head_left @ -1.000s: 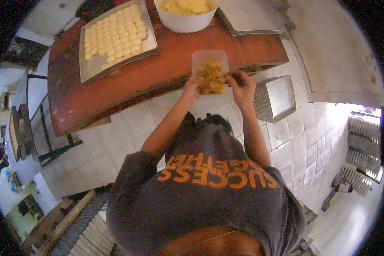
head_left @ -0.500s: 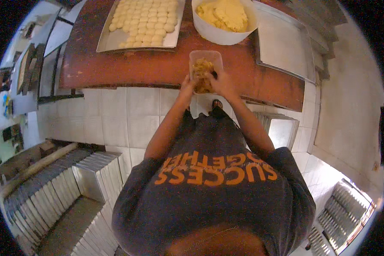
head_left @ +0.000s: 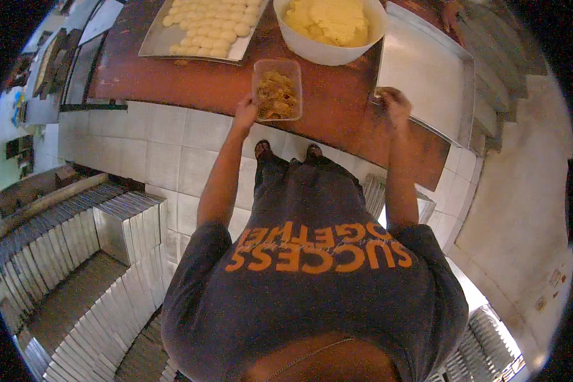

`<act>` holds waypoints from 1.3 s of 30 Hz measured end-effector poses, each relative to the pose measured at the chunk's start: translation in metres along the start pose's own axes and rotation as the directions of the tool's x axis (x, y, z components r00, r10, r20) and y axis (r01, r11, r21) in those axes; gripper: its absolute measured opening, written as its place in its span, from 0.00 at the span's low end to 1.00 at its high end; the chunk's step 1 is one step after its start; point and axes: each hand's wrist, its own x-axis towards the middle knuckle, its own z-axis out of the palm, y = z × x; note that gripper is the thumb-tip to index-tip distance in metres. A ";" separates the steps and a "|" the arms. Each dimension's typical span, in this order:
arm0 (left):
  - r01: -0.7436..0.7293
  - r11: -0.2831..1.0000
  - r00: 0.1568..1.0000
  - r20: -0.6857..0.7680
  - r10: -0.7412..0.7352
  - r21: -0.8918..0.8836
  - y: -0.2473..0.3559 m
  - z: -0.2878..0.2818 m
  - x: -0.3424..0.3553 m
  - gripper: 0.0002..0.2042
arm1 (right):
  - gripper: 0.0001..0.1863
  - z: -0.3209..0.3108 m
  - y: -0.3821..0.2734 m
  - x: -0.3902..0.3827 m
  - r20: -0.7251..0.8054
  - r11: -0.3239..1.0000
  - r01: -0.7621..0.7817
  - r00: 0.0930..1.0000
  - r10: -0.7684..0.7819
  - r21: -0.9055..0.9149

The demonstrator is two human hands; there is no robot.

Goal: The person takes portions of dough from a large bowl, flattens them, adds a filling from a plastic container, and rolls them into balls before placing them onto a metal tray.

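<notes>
My left hand (head_left: 246,113) grips the near left edge of a clear rectangular plastic tub (head_left: 277,89) holding brown-yellow crumbly filling, which rests on the red-brown table (head_left: 191,83). My right hand (head_left: 393,102) is closed on the near corner of an empty metal tray (head_left: 420,76) at the right. Beyond the tub stands a large white bowl (head_left: 330,52) of pale yellow dough. A second metal tray (head_left: 197,28) at the far left carries several rows of small pale dough pieces.
White tiled floor (head_left: 153,153) runs along the table's near side. Stacks of metal tins (head_left: 118,223) stand at my left, more stacks lower down. Another metal tray (head_left: 423,207) sits under the table by my right leg. Steps (head_left: 496,76) rise at the right.
Both hands were at the plastic tub before. My right hand has left it and moved right onto the empty tray's corner. My left hand stays on the tub. The view shifted left.
</notes>
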 end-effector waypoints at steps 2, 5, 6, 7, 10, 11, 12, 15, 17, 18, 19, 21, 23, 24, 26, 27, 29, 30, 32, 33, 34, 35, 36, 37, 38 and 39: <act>0.061 0.998 0.997 -0.043 -0.060 0.016 0.012 0.003 0.002 0.14 | 0.09 -0.025 0.005 0.022 -0.066 0.996 -0.011 0.998 0.005 -0.083; 0.035 0.999 0.999 -0.004 -0.035 -0.028 0.011 0.013 0.031 0.14 | 0.12 -0.078 0.045 0.071 0.181 0.859 0.072 0.983 0.024 -0.507; 0.019 1.000 1.000 0.018 -0.019 -0.021 0.011 0.021 0.043 0.14 | 0.14 -0.095 0.060 0.079 0.297 0.740 0.135 0.950 0.092 -0.659; 0.022 0.999 0.995 -0.095 -0.025 -0.035 -0.003 0.001 0.028 0.15 | 0.16 -0.045 0.016 0.065 0.215 0.648 0.000 0.943 0.253 -0.762; -0.048 0.999 0.992 -0.113 0.047 -0.003 0.015 0.006 0.028 0.15 | 0.15 -0.062 0.030 0.071 0.109 0.610 0.106 0.994 -0.032 -0.785; -0.066 0.998 0.993 -0.096 0.067 0.013 0.010 0.002 0.037 0.16 | 0.14 -0.066 0.037 0.065 0.061 0.581 0.158 0.981 -0.183 -0.799; -0.080 0.997 0.992 -0.094 0.082 0.022 0.004 -0.007 0.042 0.16 | 0.13 -0.060 0.033 0.058 0.045 0.634 0.153 0.982 -0.183 -0.758; -0.073 0.927 0.991 -0.075 0.108 0.369 0.028 -0.005 0.045 0.17 | 0.12 -0.039 0.021 0.030 0.000 0.747 0.153 0.980 -0.201 -0.647; -0.145 0.817 0.976 -0.054 0.210 0.558 0.034 -0.008 0.054 0.16 | 0.11 -0.019 0.011 0.018 -0.018 0.777 0.196 0.966 -0.257 -0.598; -0.181 0.746 0.966 -0.026 0.257 0.640 0.037 -0.007 0.061 0.16 | 0.10 -0.009 0.004 0.013 -0.027 0.813 0.187 0.970 -0.242 -0.552; -0.193 0.763 0.932 -0.129 0.340 0.617 0.026 -0.013 0.072 0.17 | 0.10 0.009 -0.008 0.005 -0.030 0.848 0.177 0.975 -0.221 -0.499; -0.249 0.785 0.824 -0.302 0.479 0.567 0.019 -0.022 0.092 0.18 | 0.09 0.042 -0.043 -0.011 -0.040 0.883 0.147 0.982 -0.184 -0.445; -0.343 0.754 0.794 -0.255 0.552 0.560 0.034 -0.048 0.107 0.15 | 0.09 0.053 -0.023 -0.018 -0.079 0.855 0.151 0.973 -0.218 -0.497; -0.393 0.739 0.777 -0.232 0.585 0.547 0.052 -0.058 0.111 0.14 | 0.09 0.056 -0.020 -0.021 -0.099 0.835 0.151 0.966 -0.238 -0.530; -0.337 0.523 0.758 -0.104 0.644 0.783 0.070 -0.087 0.136 0.14 | 0.10 0.087 -0.035 -0.034 -0.090 0.841 0.176 0.963 -0.256 -0.513; -0.310 0.391 0.755 -0.025 0.655 0.867 0.078 -0.095 0.146 0.13 | 0.10 0.101 -0.044 -0.043 -0.093 0.842 0.179 0.961 -0.260 -0.510; -0.220 0.167 0.901 0.134 0.413 0.961 0.105 -0.099 0.157 0.11 | 0.10 0.120 -0.054 -0.052 -0.080 0.797 0.142 0.970 -0.231 -0.587; -0.204 0.033 0.943 0.187 0.277 0.978 0.116 -0.099 0.163 0.10 | 0.11 0.129 -0.060 -0.056 -0.078 0.771 0.125 0.972 -0.221 -0.625; -0.242 0.061 0.938 0.218 0.269 0.968 0.104 -0.104 0.195 0.10 | 0.11 0.146 -0.060 -0.058 -0.029 0.737 0.207 0.956 -0.293 -0.643; -0.267 0.074 0.936 0.240 0.258 0.961 0.093 -0.103 0.208 0.10 | 0.11 0.152 -0.058 -0.063 -0.008 0.718 0.237 0.947 -0.320 -0.654; -0.294 0.100 0.932 0.262 0.250 0.951 0.088 -0.106 0.212 0.10 | 0.11 0.168 -0.070 -0.071 -0.034 0.738 0.190 0.960 -0.277 -0.647; -0.315 0.129 0.930 0.278 0.241 0.940 0.082 -0.111 0.215 0.10 | 0.10 0.185 -0.083 -0.079 -0.054 0.756 0.146 0.971 -0.234 -0.638; -0.338 0.153 0.925 0.297 0.237 0.929 0.079 -0.118 0.219 0.10 | 0.10 0.195 -0.098 -0.083 -0.080 0.774 0.102 0.978 -0.194 -0.625; -0.341 0.170 0.927 0.302 0.221 0.925 0.076 -0.125 0.222 0.13 | 0.10 0.194 -0.104 -0.083 -0.077 0.776 0.086 0.982 -0.170 -0.625; -0.420 0.251 0.903 0.375 0.208 0.872 0.073 -0.140 0.225 0.14 | 0.10 0.194 -0.106 -0.075 -0.065 0.776 0.075 0.987 -0.148 -0.626; -0.500 0.326 0.866 0.456 0.205 0.803 0.081 -0.152 0.227 0.15 | 0.10 0.192 -0.109 -0.063 -0.065 0.778 0.061 0.989 -0.130 -0.626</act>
